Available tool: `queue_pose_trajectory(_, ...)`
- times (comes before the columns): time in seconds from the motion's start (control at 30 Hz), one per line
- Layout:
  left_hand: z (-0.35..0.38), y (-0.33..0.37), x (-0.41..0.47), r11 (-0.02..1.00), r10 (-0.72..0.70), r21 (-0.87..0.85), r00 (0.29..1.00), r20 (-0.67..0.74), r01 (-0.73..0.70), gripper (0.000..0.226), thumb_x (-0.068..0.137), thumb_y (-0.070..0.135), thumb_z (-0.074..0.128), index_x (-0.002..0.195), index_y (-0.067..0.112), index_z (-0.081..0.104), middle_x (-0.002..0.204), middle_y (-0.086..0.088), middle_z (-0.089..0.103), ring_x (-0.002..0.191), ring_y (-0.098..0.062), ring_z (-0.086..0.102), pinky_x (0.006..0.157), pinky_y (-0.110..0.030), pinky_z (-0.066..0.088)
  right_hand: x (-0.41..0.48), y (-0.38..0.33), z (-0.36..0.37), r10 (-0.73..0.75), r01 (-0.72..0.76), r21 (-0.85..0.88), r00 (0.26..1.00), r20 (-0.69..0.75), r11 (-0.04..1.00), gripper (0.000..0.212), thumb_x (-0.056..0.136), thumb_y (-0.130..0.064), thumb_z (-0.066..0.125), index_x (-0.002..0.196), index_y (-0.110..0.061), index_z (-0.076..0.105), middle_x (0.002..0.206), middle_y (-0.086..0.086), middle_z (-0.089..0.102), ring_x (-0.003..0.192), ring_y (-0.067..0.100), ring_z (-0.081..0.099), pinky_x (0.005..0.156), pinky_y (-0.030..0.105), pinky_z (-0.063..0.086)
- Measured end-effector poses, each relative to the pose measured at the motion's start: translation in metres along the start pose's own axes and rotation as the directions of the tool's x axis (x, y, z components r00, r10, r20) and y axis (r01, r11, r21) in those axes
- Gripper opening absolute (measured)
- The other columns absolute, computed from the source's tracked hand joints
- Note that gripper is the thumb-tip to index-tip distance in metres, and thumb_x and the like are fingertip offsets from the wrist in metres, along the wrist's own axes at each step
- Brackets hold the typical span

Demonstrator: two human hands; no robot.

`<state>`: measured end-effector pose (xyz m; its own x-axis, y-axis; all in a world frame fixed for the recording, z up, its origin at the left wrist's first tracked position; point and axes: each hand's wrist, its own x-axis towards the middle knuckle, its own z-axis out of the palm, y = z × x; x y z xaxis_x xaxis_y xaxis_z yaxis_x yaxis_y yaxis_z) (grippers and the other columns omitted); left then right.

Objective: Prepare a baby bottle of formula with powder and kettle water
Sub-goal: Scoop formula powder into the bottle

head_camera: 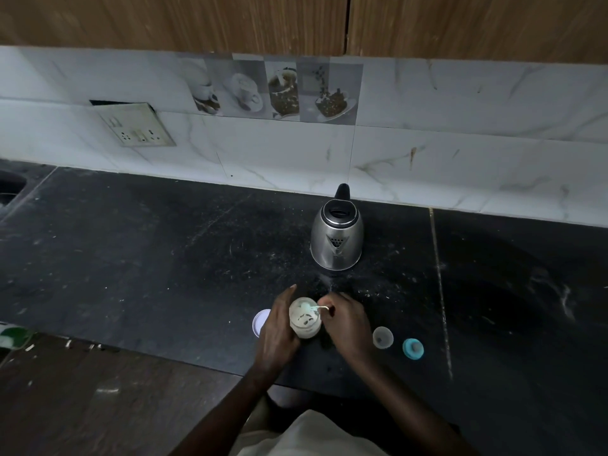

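Observation:
A small clear jar of white powder [305, 322] stands near the front edge of the black counter [148, 258]. My left hand [278, 330] wraps around its left side. My right hand [345, 320] pinches the handle of a white scoop [312, 308] whose bowl lies over the jar's mouth. The jar's white lid [260, 322] rests flat just left of my left hand. To the right sit a clear open baby bottle [382, 337] and, further right, its blue teat ring [413, 348]. A steel kettle [337, 236] with a black lid stands behind the jar.
A white marble-tiled wall with a socket plate [136, 126] runs behind the counter, under wooden cupboards. A sink edge [10, 189] shows at far left. The counter's front edge drops to a dark floor at the lower left.

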<state>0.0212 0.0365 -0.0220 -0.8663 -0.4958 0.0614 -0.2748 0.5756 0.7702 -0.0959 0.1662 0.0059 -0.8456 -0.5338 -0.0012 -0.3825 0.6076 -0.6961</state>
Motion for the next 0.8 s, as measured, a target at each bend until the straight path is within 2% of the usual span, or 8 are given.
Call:
queue_pose_trajectory(0.1,0.001,-0.003,-0.004,1.000,-0.014,-0.003,1.000,-0.010,0.014,0.085,0.082,0.018,0.085,0.154,0.017,0.040,0.155,0.012,0.045,0.136,0.013,0.041,0.106,-0.004,0.030,0.007,-0.008,0.018,-0.129,0.146,-0.314,0.989,0.075,0.938,0.007,0.085,-0.021,0.075,0.088,-0.024,0.070,0.088,-0.002,0.070,0.070,0.028,0.071,0.053,0.038,0.052)
queue_pose_trajectory(0.17,0.002,-0.004,-0.006,1.000,-0.003,-0.019,1.000,-0.014,0.003,0.083,0.083,0.012,0.080,0.154,0.021,0.039,0.154,0.015,0.044,0.137,0.007,0.044,0.109,-0.010,0.034,0.009,-0.013,0.029,-0.178,0.225,-0.440,0.973,0.146,0.869,0.024,0.068,-0.021,0.089,0.078,-0.025,0.069,0.073,-0.002,0.066,0.049,0.026,0.067,0.039,0.032,0.044)
queue_pose_trajectory(0.23,0.004,-0.008,-0.007,0.999,0.014,-0.035,1.000,-0.019,-0.015,0.081,0.084,0.002,0.073,0.155,0.019,0.038,0.156,0.010,0.045,0.142,-0.001,0.044,0.115,-0.022,0.038,0.012,-0.012,0.040,-0.197,0.248,-0.498,0.968,0.154,0.831,0.031,0.057,-0.019,0.094,0.076,-0.025,0.071,0.066,-0.002,0.065,0.042,0.025,0.063,0.035,0.029,0.041)
queue_pose_trajectory(0.33,0.006,-0.015,-0.007,0.997,0.022,-0.067,0.999,-0.043,-0.025,0.076,0.087,-0.008,0.065,0.155,0.013,0.039,0.159,0.005,0.045,0.147,-0.010,0.042,0.121,-0.030,0.035,0.015,-0.011,0.047,-0.198,0.255,-0.509,0.966,0.165,0.822,0.029,0.060,-0.017,0.092,0.080,-0.022,0.072,0.067,-0.001,0.066,0.044,0.026,0.065,0.037,0.030,0.044)
queue_pose_trajectory(0.5,0.005,-0.010,-0.003,0.991,0.026,-0.127,0.998,-0.063,-0.034,0.062,0.094,0.003,0.055,0.154,0.011,0.041,0.157,0.003,0.048,0.146,-0.013,0.045,0.120,-0.026,0.035,0.013,-0.007,0.049,-0.192,0.273,-0.523,0.960,0.206,0.807,0.024,0.065,-0.015,0.088,0.083,-0.019,0.073,0.069,0.002,0.071,0.049,0.029,0.068,0.041,0.033,0.048)
queue_pose_trajectory(0.6,0.006,-0.008,0.000,0.992,0.029,-0.121,0.997,-0.074,-0.038,0.061,0.092,0.004,0.056,0.152,0.007,0.044,0.154,-0.001,0.051,0.144,-0.013,0.048,0.117,-0.025,0.037,0.015,-0.004,0.048,-0.175,0.262,-0.532,0.962,0.210,0.805,0.016,0.086,-0.014,0.071,0.102,-0.018,0.073,0.087,0.005,0.075,0.069,0.034,0.075,0.055,0.039,0.054)
queue_pose_trajectory(0.7,0.007,-0.007,0.002,0.993,0.017,-0.118,0.997,-0.076,-0.026,0.061,0.092,0.003,0.058,0.151,0.007,0.044,0.154,-0.001,0.050,0.143,-0.011,0.047,0.116,-0.023,0.037,0.015,-0.003,0.047,-0.163,0.266,-0.512,0.958,0.238,0.817,0.024,0.097,-0.016,0.055,0.117,-0.019,0.069,0.104,0.005,0.075,0.087,0.036,0.076,0.068,0.042,0.055)
queue_pose_trajectory(0.8,0.009,-0.009,0.001,0.993,0.018,-0.116,0.996,-0.086,-0.027,0.062,0.093,-0.004,0.062,0.151,0.008,0.045,0.153,0.000,0.051,0.141,-0.009,0.049,0.114,-0.020,0.038,0.013,-0.002,0.043,-0.155,0.234,-0.463,0.967,0.203,0.855,0.020,0.095,-0.017,0.058,0.110,-0.022,0.071,0.100,0.002,0.074,0.081,0.035,0.076,0.062,0.042,0.055)
